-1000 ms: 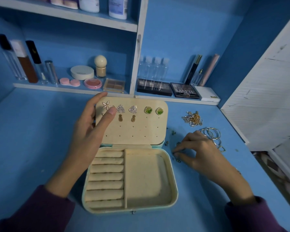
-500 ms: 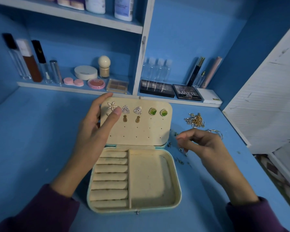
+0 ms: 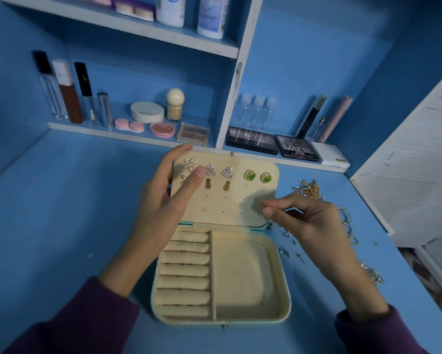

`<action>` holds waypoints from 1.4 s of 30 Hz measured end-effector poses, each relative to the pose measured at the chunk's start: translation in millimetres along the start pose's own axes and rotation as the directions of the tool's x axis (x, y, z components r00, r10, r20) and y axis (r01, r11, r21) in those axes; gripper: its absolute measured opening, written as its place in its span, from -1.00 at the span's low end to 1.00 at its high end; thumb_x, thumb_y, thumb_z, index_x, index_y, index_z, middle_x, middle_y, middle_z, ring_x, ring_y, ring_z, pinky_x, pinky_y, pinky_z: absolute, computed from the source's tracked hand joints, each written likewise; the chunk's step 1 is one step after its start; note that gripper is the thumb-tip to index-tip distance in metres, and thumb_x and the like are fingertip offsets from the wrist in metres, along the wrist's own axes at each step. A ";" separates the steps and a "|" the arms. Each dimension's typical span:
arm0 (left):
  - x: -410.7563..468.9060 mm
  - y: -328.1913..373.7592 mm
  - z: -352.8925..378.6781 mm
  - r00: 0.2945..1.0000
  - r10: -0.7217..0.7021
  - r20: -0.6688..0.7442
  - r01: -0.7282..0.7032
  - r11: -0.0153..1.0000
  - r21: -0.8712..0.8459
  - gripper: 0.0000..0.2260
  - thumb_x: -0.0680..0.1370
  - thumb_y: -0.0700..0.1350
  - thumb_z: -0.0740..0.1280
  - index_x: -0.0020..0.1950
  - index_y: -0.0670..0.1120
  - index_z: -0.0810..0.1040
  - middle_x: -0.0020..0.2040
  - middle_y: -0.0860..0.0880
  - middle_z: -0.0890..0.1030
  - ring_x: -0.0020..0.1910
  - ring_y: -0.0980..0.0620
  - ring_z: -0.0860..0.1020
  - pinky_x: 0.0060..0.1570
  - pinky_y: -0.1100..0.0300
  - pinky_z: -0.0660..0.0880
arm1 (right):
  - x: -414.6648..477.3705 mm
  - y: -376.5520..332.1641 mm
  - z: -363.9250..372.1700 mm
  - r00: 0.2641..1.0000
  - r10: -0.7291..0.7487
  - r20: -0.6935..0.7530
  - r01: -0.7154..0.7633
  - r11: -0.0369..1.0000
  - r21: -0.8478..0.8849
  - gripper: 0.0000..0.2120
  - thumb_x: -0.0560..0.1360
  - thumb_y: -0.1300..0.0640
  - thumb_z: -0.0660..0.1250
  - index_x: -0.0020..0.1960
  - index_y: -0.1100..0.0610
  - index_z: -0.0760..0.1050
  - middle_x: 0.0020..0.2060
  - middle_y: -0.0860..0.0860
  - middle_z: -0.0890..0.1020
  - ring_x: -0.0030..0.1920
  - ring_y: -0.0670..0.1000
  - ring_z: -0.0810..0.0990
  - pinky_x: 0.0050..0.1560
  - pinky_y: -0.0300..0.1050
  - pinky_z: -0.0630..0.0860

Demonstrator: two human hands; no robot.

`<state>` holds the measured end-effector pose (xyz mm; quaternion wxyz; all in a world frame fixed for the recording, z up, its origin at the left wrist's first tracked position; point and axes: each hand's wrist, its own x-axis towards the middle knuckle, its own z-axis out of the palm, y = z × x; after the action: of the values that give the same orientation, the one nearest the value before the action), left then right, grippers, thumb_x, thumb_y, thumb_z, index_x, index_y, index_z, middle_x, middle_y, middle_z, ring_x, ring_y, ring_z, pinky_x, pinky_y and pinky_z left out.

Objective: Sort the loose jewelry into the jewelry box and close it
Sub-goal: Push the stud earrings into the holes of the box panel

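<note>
The cream jewelry box [image 3: 283,290] lies open on the blue desk, its lid [image 3: 240,200] propped up. Several earrings are pinned in the lid: a starfish [image 3: 190,163], two triangles [image 3: 227,172], two green studs [image 3: 250,175], two pineapples [image 3: 226,186]. My left hand [image 3: 163,203] grips the lid's left edge, thumb on its face. My right hand [image 3: 312,226] hovers at the lid's lower right corner and pinches something tiny that I cannot make out. Loose studs [image 3: 291,251] lie right of the box, a gold chain pile [image 3: 309,189] and silver bangles [image 3: 346,221] beyond.
A low shelf behind the box carries cosmetics: tubes [image 3: 69,95], a compact [image 3: 147,112], eyeshadow palettes [image 3: 298,149]. A white slatted panel [image 3: 419,159] stands at the right. More silver jewelry [image 3: 373,273] lies near the desk's right edge.
My right hand lifted off the desk beside the loose studs and moved up and left to the lid's lower right corner, fingers pinched. The left hand kept its hold on the lid.
</note>
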<state>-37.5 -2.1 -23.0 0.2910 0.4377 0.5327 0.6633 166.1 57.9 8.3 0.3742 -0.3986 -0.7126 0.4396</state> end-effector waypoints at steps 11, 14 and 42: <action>-0.5 2.6 -0.4 1.000 0.018 -0.003 -0.017 1.000 0.025 -0.65 0.39 0.26 0.32 0.16 0.35 0.47 0.03 0.17 0.64 0.12 0.12 0.58 0.26 -0.09 0.44 | 17.3 10.2 21.3 0.918 -0.388 -0.081 0.314 0.837 -0.449 -0.92 0.37 0.12 0.41 -0.14 0.03 0.66 -0.37 -0.09 0.52 -0.27 -0.18 0.42 -0.23 -0.45 0.30; -1.4 3.5 -0.7 1.000 0.016 0.007 -0.016 1.000 0.021 -0.65 0.39 0.25 0.31 0.17 0.33 0.47 0.03 0.17 0.64 0.10 0.13 0.59 0.24 -0.08 0.46 | 19.1 11.3 21.7 0.920 -0.383 -0.079 0.305 0.829 -0.468 -0.91 0.37 0.13 0.41 -0.14 0.06 0.67 -0.35 -0.04 0.55 -0.27 -0.16 0.43 -0.24 -0.44 0.31; -2.5 5.0 0.2 1.000 0.025 0.016 -0.025 1.000 -0.005 -0.58 0.38 0.21 0.33 0.23 0.23 0.46 0.02 0.14 0.66 0.07 0.14 0.61 0.21 -0.07 0.48 | 18.0 14.0 36.3 0.816 -0.545 -0.191 0.313 0.696 -0.646 -0.91 0.39 0.15 0.36 -0.17 0.10 0.63 -0.38 -0.16 0.37 -0.35 -0.03 0.41 -0.34 -0.16 0.33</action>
<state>-35.8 -5.4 -18.9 0.2878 0.4490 0.5231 0.6648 130.1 66.3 -13.5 0.4527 -0.3877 -0.8029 0.0124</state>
